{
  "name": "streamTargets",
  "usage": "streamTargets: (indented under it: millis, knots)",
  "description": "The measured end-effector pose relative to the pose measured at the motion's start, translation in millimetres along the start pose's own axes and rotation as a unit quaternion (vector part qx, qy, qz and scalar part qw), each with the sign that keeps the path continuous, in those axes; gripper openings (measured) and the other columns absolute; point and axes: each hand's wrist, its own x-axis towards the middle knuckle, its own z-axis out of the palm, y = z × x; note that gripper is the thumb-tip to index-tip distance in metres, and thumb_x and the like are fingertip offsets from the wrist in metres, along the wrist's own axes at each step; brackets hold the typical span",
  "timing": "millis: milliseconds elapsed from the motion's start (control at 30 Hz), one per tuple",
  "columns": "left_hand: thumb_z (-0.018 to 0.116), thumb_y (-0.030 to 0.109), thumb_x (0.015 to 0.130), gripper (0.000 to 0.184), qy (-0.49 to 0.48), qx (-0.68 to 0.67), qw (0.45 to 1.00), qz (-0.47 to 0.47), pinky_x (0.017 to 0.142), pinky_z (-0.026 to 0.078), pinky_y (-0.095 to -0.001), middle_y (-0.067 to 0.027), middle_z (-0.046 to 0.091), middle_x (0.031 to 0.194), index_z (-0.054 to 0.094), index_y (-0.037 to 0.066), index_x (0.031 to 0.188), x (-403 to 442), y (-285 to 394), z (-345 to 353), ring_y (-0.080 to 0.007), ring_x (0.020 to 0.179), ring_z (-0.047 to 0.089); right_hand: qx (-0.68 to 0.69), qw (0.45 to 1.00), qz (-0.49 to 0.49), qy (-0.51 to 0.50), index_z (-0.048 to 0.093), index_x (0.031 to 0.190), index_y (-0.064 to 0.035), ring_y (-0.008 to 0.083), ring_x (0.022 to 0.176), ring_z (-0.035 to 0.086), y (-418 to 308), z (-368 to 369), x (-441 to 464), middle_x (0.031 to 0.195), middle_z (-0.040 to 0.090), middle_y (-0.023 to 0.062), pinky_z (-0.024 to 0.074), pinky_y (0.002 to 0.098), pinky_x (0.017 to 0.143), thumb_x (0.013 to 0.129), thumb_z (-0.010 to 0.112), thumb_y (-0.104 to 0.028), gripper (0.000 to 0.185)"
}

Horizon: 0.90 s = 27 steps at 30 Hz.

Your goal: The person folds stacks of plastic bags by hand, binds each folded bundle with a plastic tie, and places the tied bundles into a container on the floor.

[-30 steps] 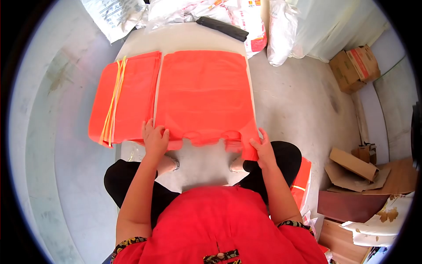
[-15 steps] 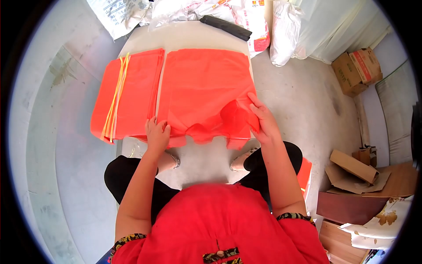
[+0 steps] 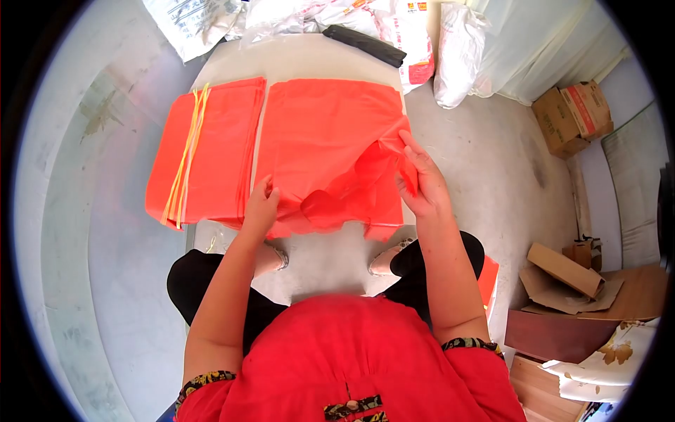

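A pile of red plastic bags (image 3: 330, 116) lies on the table in front of me. My right hand (image 3: 425, 179) is closed on the right edge of the top bag, whose near part is lifted and creased. At the bag's left edge, my left hand (image 3: 262, 205) pinches the red plastic with thumb and fingers. Left of this pile sits a second stack of red bags (image 3: 221, 141), with yellow ties (image 3: 188, 151) laid across it. Both piles reach over the table's near edge.
The pale table (image 3: 281, 60) carries a black roll (image 3: 364, 45) at its far side. White printed sacks (image 3: 415, 42) stand behind it. On the right are a cardboard box (image 3: 573, 116) and an opened carton (image 3: 569, 278) on a brown cabinet (image 3: 555, 334).
Both hands have moved slightly away from my body, drawing the top bag's near edge up and back. More folds show in the plastic by my right hand.
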Motion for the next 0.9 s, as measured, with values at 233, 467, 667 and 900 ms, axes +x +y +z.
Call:
streamTargets:
  millis: [233,467,667,900]
  knots:
    - [0.063,0.025,0.105,0.059,-0.011,-0.092,0.989,-0.113,0.106,0.046,-0.0334,-0.0142,0.063,0.136,0.044,0.0,0.154,4.4,21.3,0.1,-0.0194,0.124,0.06,0.021,1.0,-0.01,-0.004,0.053,0.15,-0.0071,0.0054,0.088,0.065,-8.4,-0.1,10.4,0.111,0.069,0.0005,0.0537,0.0196,0.068,0.104,0.065,-0.013,0.048]
    - [0.067,0.027,0.103,0.062,-0.027,-0.249,0.959,-0.131,0.104,0.048,-0.0355,-0.0146,0.061,0.134,0.042,0.003,0.155,9.6,13.5,4.0,-0.0193,0.122,0.06,-0.003,1.0,-0.007,0.003,0.054,0.15,-0.0192,0.003,0.11,0.055,-4.1,-25.2,29.2,0.134,0.059,-0.0094,0.047,0.0205,0.074,0.1,0.067,-0.024,0.052]
    - [0.065,0.024,0.105,0.059,-0.042,-0.376,0.903,-0.205,0.107,0.05,-0.0416,-0.0134,0.054,0.146,0.04,0.004,0.155,3.9,22.7,1.7,-0.0237,0.129,0.058,0.083,0.996,-0.024,0.021,0.051,0.151,-0.0051,0.0048,0.076,0.05,-11.4,-22.5,15.7,0.098,0.06,-0.0004,0.045,0.0192,0.062,0.103,0.064,-0.009,0.049]
    - [0.064,0.013,0.104,0.073,-0.087,-0.251,0.935,-0.235,0.092,0.057,-0.0359,-0.0098,0.065,0.126,0.026,0.012,0.165,-36.2,70.1,-11.3,-0.0199,0.108,0.067,0.024,0.999,-0.006,0.046,0.053,0.15,-0.0088,0.0077,0.083,0.058,4.2,-47.4,-26.8,0.106,0.065,0.0005,0.0487,0.0189,0.061,0.102,0.067,-0.014,0.051]
